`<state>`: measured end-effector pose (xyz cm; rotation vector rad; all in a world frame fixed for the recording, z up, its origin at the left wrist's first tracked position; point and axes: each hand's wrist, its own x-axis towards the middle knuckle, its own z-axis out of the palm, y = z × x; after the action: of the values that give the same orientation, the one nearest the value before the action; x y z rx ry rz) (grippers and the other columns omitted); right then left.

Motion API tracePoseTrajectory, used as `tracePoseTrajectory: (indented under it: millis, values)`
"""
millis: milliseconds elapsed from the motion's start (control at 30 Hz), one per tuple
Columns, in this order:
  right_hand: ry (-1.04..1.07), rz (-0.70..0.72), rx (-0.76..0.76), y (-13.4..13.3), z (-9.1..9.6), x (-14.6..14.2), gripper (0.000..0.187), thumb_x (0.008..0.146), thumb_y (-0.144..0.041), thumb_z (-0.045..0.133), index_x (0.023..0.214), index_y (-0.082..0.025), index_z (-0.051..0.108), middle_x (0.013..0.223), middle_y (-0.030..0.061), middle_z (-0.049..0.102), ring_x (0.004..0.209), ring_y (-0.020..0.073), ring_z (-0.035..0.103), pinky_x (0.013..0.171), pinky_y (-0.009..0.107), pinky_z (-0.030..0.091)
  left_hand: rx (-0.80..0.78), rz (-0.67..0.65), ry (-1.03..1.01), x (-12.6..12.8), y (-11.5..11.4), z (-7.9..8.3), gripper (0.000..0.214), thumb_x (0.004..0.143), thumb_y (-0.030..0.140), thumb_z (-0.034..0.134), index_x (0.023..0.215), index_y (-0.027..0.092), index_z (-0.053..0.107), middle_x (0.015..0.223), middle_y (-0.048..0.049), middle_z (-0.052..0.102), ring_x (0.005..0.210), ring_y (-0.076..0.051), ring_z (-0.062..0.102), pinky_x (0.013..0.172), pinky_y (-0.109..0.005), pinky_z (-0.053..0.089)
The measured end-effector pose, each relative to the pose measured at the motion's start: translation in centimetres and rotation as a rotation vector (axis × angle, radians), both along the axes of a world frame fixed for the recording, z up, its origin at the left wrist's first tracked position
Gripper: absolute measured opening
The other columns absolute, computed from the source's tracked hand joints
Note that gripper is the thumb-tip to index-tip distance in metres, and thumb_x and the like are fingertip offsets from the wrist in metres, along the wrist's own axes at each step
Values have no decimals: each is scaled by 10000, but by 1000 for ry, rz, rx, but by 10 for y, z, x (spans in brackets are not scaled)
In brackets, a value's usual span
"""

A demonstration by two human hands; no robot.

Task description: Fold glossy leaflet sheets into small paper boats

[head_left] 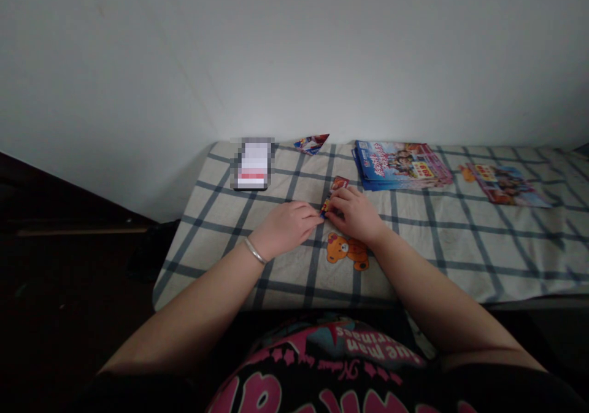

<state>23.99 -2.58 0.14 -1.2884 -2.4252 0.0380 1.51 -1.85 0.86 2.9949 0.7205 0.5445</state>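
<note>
A small folded piece of colourful printed paper [338,187] lies on the checked cloth [460,241] near the middle. My left hand [288,226], with a silver bangle at the wrist, has its fingers drawn together and presses the paper's near left edge. My right hand [354,213] curls over the paper's near end and pinches it. Most of the paper under my fingers is hidden.
A stack of blue printed leaflets [398,164] lies at the back, with another leaflet [504,183] to its right. A folded paper triangle [313,143] rests by the wall. A blurred phone-like object [252,164] lies at the back left. A bear print [347,250] marks the cloth.
</note>
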Motion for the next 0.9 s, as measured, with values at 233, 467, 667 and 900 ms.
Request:
tracePoseTrajectory:
  millis: [233,467,667,900]
  values:
    - [29,9,1,2,-3,1,94,890,-274,604,858,-201,654,1045,107,650,1055,272,553,890,437,471,4,13,33,0,-1,-1,256,911,154,565,1133,181,691,1047,-69,682,1007,-199,597,860,-343,541]
    - [64,-10,-15,5,-6,2,84,847,-268,657,795,-205,639,1046,94,658,1046,267,561,890,421,474,59,45,78,2,-3,1,235,924,238,573,1124,207,694,1042,-57,668,990,-205,590,927,-392,489]
    - [42,-39,-2,7,-8,3,121,840,-306,667,901,-206,640,1077,103,648,1010,273,559,873,426,476,72,39,66,3,-2,2,225,943,289,555,1109,219,690,1084,-21,697,1022,-190,597,1080,-429,356]
    - [54,-65,3,5,-7,3,130,844,-311,664,937,-221,650,1146,98,641,1062,295,534,905,472,449,80,64,108,5,-4,3,271,916,317,604,1165,222,651,1121,-27,692,1061,-209,573,1061,-425,350]
